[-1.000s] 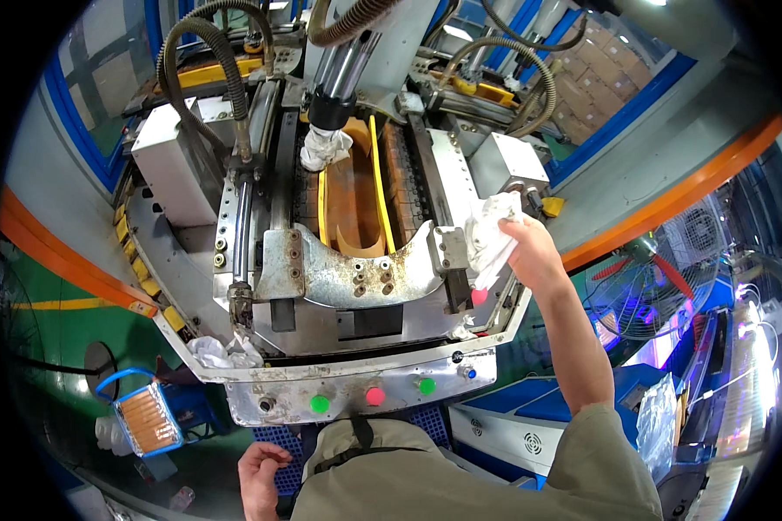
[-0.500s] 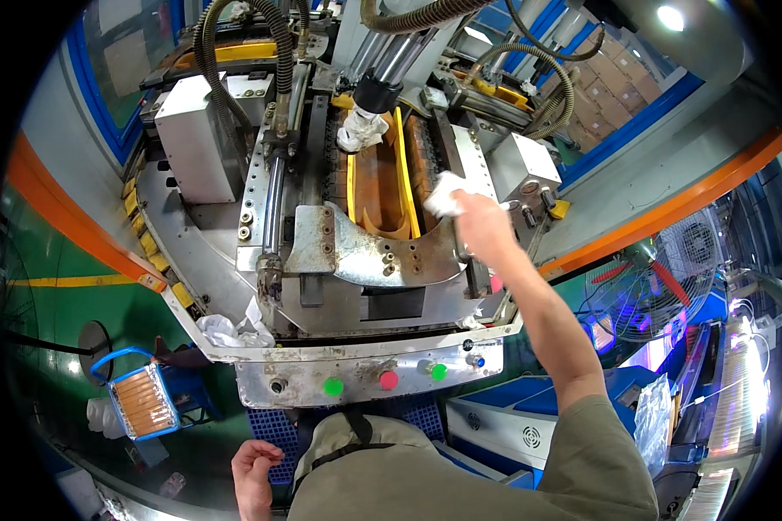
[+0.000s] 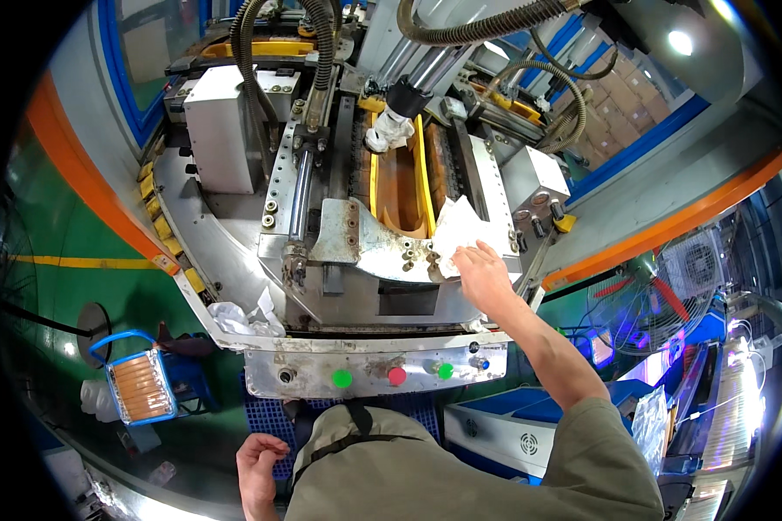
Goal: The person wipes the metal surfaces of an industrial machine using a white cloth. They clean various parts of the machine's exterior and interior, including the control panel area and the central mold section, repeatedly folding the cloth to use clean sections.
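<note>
My right hand (image 3: 485, 276) grips a white cloth (image 3: 460, 231) by its lower edge. The cloth spreads out flat over the right side of the curved metal plate (image 3: 378, 252) at the front of the machine. Behind that plate runs a brown trough (image 3: 401, 189) between two yellow side strips (image 3: 425, 174). Above the trough's far end, white wadding (image 3: 389, 133) is wrapped under a black-collared metal rod (image 3: 408, 95). My left hand (image 3: 262, 460) hangs beside my waist, away from the machine, with its fingers loosely curled and nothing visible in them.
A control panel (image 3: 308, 382) with green and red buttons fronts the machine. Crumpled white cloth (image 3: 239, 319) lies on its left ledge. A blue-framed stool (image 3: 143, 386) stands at left, a caged fan (image 3: 656, 291) at right. Ribbed hoses (image 3: 250, 52) hang overhead.
My right hand has come nearer, bringing the cloth from the trough's right side onto the front plate, where it is now spread wider. My view has shifted slightly; my left hand stays at my waist.
</note>
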`<action>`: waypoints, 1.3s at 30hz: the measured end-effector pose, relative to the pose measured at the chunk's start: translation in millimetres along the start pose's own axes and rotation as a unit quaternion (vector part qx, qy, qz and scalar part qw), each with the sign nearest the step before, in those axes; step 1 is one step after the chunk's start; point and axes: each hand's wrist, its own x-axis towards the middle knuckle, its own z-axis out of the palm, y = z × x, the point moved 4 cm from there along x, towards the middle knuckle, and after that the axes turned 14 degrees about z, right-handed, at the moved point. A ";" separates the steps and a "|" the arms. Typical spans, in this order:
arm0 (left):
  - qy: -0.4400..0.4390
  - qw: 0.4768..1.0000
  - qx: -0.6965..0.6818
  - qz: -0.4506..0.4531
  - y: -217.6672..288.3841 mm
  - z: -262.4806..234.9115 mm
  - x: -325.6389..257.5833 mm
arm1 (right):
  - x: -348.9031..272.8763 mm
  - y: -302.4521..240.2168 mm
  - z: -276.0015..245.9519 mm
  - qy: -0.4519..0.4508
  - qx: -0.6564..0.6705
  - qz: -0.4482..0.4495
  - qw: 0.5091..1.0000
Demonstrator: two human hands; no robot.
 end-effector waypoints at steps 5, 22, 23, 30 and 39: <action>-0.010 1.000 -0.001 -0.001 -0.1 1.1 2.5 | 9.7 -5.6 -5.2 -0.020 -0.016 0.009 1.000; -0.079 0.997 0.012 -0.022 8.1 11.6 10.8 | 33.2 29.5 -96.4 0.052 0.243 0.325 0.913; -0.079 0.997 0.014 -0.024 8.7 9.0 11.5 | 38.9 30.1 -96.3 0.068 0.247 0.339 0.905; -0.073 0.997 0.024 -0.031 9.8 -13.5 10.5 | 27.6 -54.9 -0.6 0.015 0.081 0.088 0.993; -0.015 0.999 0.015 -0.028 3.1 -46.8 1.9 | -2.3 -76.1 -31.8 -0.117 0.174 0.048 0.977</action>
